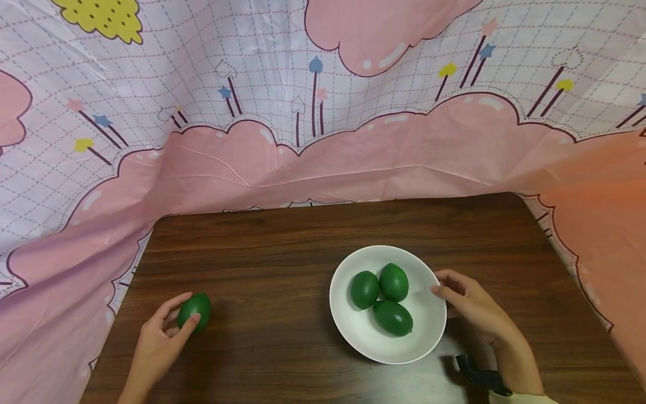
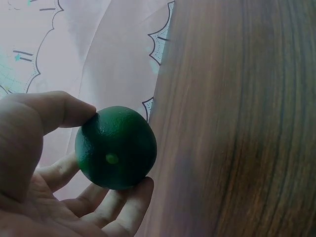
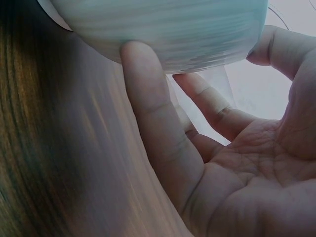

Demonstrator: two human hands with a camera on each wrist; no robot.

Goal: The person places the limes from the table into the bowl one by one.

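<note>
My left hand point(image 1: 158, 336) grips a green lime point(image 1: 195, 312) between thumb and fingers, over the left part of the table. The left wrist view shows this lime point(image 2: 118, 148) end-on, with a pale stem spot facing the camera. On the right, a white bowl point(image 1: 340, 331) carries three more limes point(image 1: 393, 318) grouped at its middle. My right hand point(image 1: 471, 303) pinches the bowl's right rim, thumb over the edge. From the right wrist view, fingertips point(image 3: 140, 59) press against the bowl's outer wall point(image 3: 197, 29) from below.
The dark wooden table point(image 1: 267, 269) reaches back to a pink and white patterned cloth point(image 1: 303, 168) that hangs behind and along both sides. A black band point(image 1: 481, 376) sits at the right wrist, beside a light sleeve point(image 1: 520, 398).
</note>
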